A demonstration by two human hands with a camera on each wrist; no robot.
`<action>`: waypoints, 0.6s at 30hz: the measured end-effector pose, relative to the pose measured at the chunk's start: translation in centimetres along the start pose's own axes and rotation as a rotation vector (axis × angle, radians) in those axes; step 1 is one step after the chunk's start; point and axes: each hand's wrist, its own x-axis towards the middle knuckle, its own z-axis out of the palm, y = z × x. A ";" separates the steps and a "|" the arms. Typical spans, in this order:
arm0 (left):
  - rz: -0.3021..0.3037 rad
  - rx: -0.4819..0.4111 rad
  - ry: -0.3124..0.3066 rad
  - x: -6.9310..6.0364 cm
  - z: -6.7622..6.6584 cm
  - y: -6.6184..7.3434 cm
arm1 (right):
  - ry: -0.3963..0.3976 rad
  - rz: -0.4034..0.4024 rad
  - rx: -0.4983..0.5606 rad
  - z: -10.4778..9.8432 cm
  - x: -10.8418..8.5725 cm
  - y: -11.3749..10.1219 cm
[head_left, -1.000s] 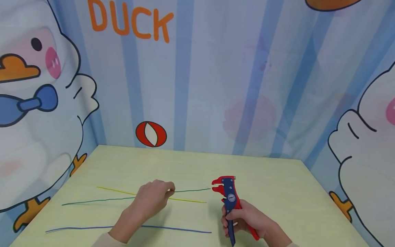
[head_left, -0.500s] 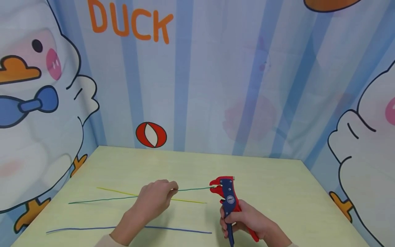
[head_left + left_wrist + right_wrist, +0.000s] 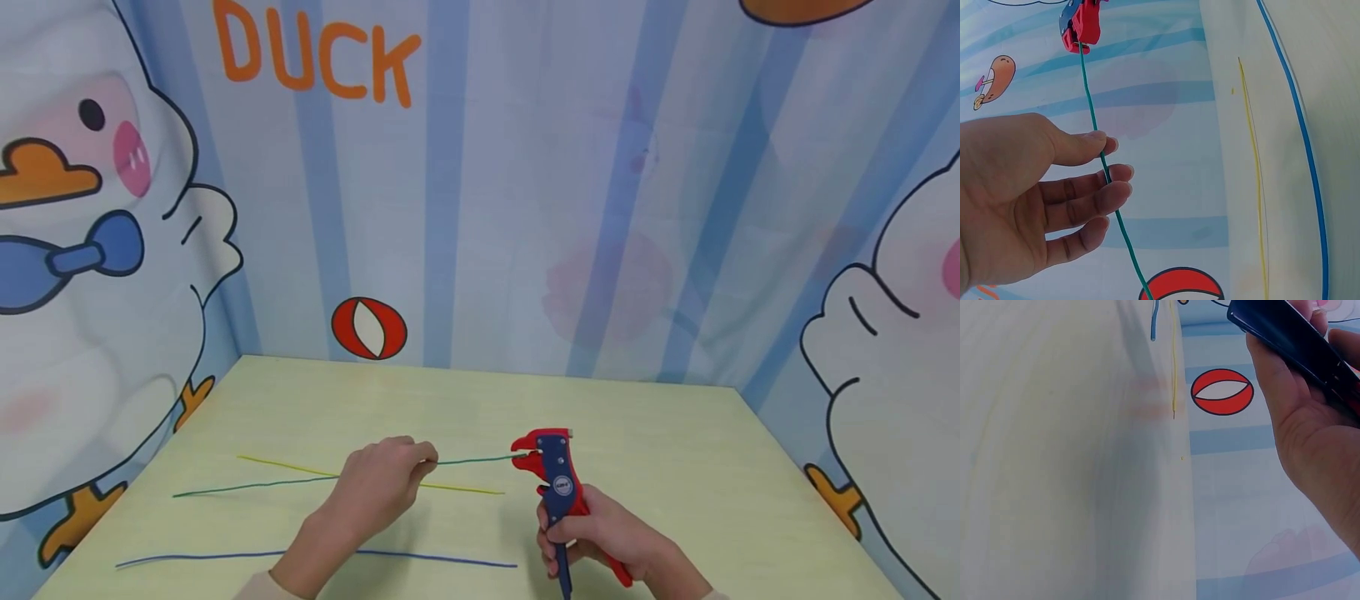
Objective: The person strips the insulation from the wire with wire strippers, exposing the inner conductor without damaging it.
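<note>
Between thumb and index finger, my left hand [image 3: 378, 485] pinches a green wire [image 3: 480, 459] above the table. One end of that wire sits in the red jaws of a blue-and-red wire stripper [image 3: 557, 467]; the other trails off to the left. My right hand [image 3: 611, 533] grips the stripper by its handles, holding it upright. In the left wrist view the green wire [image 3: 1088, 87] runs from the stripper [image 3: 1087, 25] past my thumb and across the fingers. A yellow wire [image 3: 461, 488] lies behind and below the left hand, partly hidden by it.
A blue wire [image 3: 435, 556] lies along the near part of the pale table [image 3: 660, 433], crossed by my left forearm. A tiny yellow piece [image 3: 1182, 458] lies beyond the yellow wire's end [image 3: 1174, 406]. A duck-printed curtain [image 3: 495, 208] encloses the back and sides.
My left hand has shifted slightly right, and the green wire's end has moved from just outside the stripper's jaws to between them. The right hand has barely moved.
</note>
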 end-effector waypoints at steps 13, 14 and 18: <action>0.011 -0.014 0.021 0.0 -0.1 0.0 | 0.047 0.010 -0.066 0.3 0.0 0.1; 0.012 -0.013 0.024 -0.1 -0.1 -0.1 | 0.049 0.013 -0.070 0.3 0.1 0.1; 0.012 -0.017 0.031 -0.1 -0.2 -0.2 | 0.050 0.012 -0.085 0.4 0.1 0.1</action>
